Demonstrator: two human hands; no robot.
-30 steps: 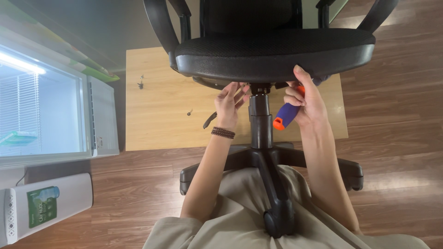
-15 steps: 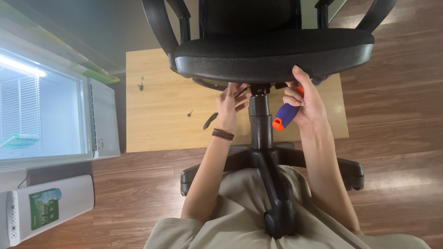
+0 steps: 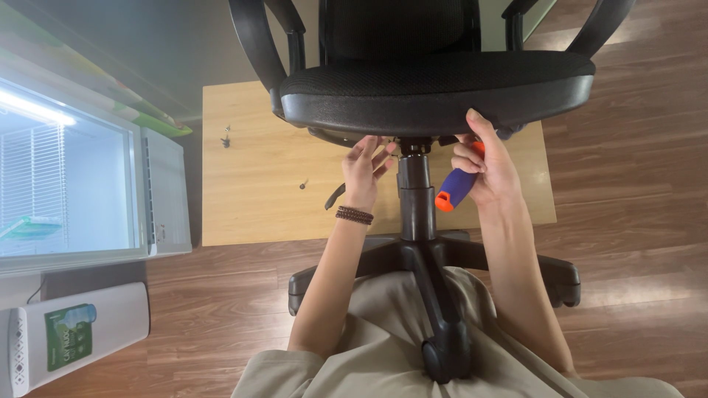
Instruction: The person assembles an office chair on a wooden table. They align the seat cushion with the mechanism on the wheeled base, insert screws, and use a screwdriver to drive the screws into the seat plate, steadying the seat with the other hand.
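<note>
— Our right hand point(image 3: 490, 166) grips a screwdriver point(image 3: 457, 184) with a blue and orange handle, up under the black chair seat point(image 3: 435, 92).

— And our left hand point(image 3: 365, 166)?

— It is open, fingers spread, holding nothing, just beside the chair's black post point(image 3: 417, 199).

— Where does the chair stand?

— Over a wooden board point(image 3: 258, 184), with small screws point(image 3: 226, 136) lying on it.

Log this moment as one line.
left hand: open, under chair seat | right hand: gripping screwdriver | gas column: upright

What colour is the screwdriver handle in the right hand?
Blue with an orange end cap, screwdriver handle, head view.
</note>
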